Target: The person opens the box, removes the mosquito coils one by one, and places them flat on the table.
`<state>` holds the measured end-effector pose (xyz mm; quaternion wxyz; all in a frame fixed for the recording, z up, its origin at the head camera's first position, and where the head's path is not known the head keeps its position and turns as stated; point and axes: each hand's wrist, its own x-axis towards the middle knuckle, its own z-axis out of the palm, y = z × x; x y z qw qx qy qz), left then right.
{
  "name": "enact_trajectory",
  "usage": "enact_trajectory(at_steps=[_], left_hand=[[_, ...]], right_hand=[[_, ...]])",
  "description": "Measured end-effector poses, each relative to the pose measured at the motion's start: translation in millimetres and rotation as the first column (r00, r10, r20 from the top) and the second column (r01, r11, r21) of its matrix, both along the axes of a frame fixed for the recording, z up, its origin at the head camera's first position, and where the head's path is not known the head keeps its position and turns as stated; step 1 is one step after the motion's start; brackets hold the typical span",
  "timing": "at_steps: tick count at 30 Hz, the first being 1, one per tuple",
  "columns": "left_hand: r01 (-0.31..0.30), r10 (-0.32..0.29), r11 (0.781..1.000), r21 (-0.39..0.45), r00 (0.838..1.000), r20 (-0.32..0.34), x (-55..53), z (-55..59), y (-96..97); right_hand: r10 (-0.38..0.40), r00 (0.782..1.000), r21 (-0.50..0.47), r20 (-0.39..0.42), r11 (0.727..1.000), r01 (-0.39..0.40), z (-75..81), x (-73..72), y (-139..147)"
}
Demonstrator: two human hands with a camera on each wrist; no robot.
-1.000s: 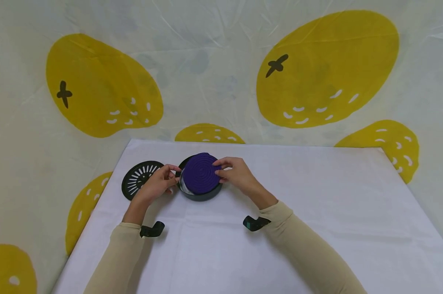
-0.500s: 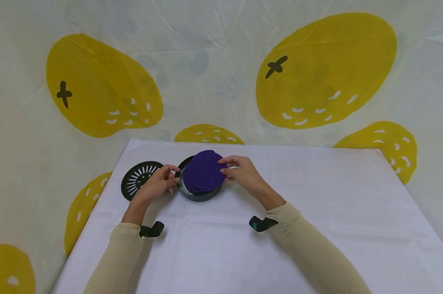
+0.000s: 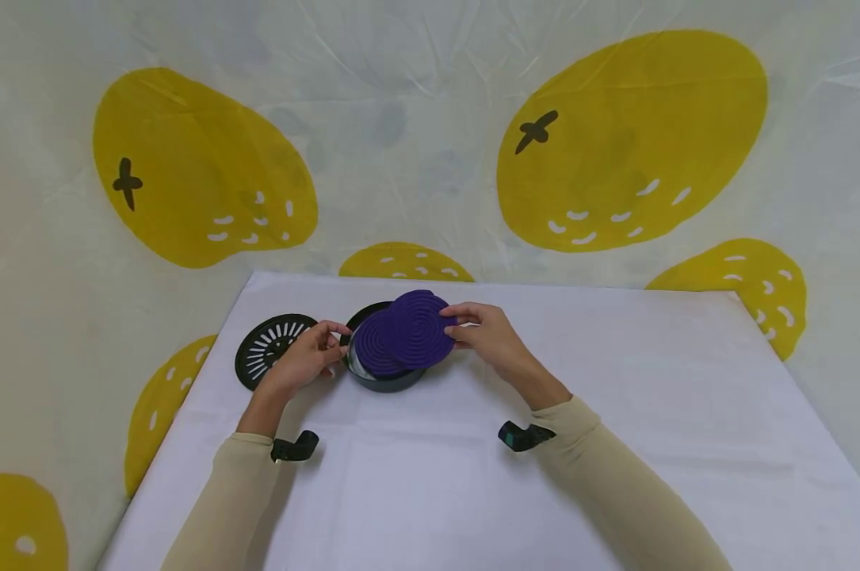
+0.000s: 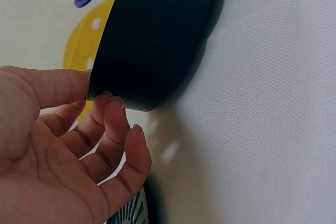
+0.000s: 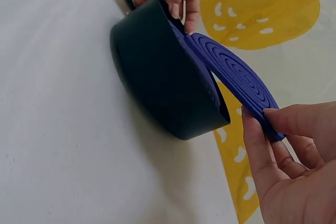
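Observation:
My right hand [image 3: 490, 341] pinches the edge of a round purple coaster [image 3: 421, 329] with a raised spiral pattern, between thumb and fingers. The coaster is raised and tilted over the right side of a round dark container [image 3: 385, 386]. A second purple spiral coaster [image 3: 374, 349] lies inside that container, partly covered by the first. At the container's left side, my left hand [image 3: 304, 361] pinches the rim; the left wrist view shows its thumb and fingertips at the dark wall [image 4: 152, 40]. In the right wrist view the held coaster [image 5: 239, 74] slants out past the rim.
A black slotted disc [image 3: 258, 353] lies to the left of the container, partly behind my left hand. White cloth [image 3: 415, 492] covers the table. Behind the table hangs a pale curtain [image 3: 408, 159] with large yellow fruit shapes.
My right hand has moved right with the upper coaster, sliding it off the lower one, which now shows more. The left hand has stayed at the container's rim.

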<state>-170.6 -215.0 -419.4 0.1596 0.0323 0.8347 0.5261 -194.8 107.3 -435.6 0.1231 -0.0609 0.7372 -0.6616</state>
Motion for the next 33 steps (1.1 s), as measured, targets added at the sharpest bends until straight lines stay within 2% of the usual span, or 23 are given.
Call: enact_trajectory(at_steps=[12,20,26,33], left_hand=[[0.007,-0.007,1.0,0.007,1.0,-0.005,-1.4,-3.3,-1.4],[0.005,-0.005,1.0,0.021,1.0,-0.003,-1.8,-3.6,-1.7],[0.007,-0.007,1.0,0.019,1.0,0.001,-2.1,-2.5,-1.3],[-0.001,0.001,1.0,0.012,1.0,0.014,-2.6,0.3,-0.9]], right_hand=[[-0.027,0.999,-0.029,0.045,0.999,0.028,-1.2,-3.6,20.4],[-0.049,0.998,-0.021,0.041,0.999,0.05,-2.1,-8.1,30.3],[-0.062,0.997,-0.029,0.05,0.998,0.064,-1.3,-11.0,34.3],[-0.08,0.995,-0.02,0.063,0.996,0.082,-7.3,-16.4,39.2]])
